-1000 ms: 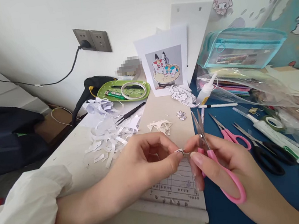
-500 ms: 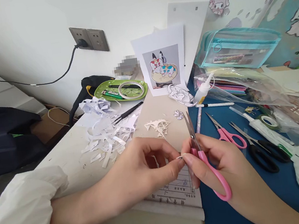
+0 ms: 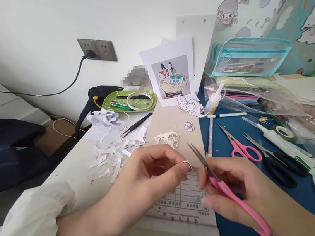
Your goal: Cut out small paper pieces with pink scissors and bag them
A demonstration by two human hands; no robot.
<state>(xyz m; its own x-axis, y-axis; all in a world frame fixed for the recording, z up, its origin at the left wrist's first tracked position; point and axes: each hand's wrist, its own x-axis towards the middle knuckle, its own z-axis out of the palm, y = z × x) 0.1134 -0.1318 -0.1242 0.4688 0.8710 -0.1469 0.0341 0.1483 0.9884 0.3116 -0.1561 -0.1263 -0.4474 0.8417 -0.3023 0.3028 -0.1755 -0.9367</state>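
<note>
A small white paper piece marked with a curved black line point(image 3: 188, 164) is pinched in the fingers of the left hand point(image 3: 151, 177).
In the green plastic tray point(image 3: 107, 102), a green lighter point(image 3: 121, 106) and a white ring-shaped roll point(image 3: 128, 101) are held. The paper piece is raised above a printed paper form point(image 3: 185, 211); by the clamped fingers of the right hand point(image 3: 240, 184), pink-handled metal scissors point(image 3: 225, 188) are gripped just beside it, their long axis slanted, their nearly closed blades pointed forward and left.
</note>
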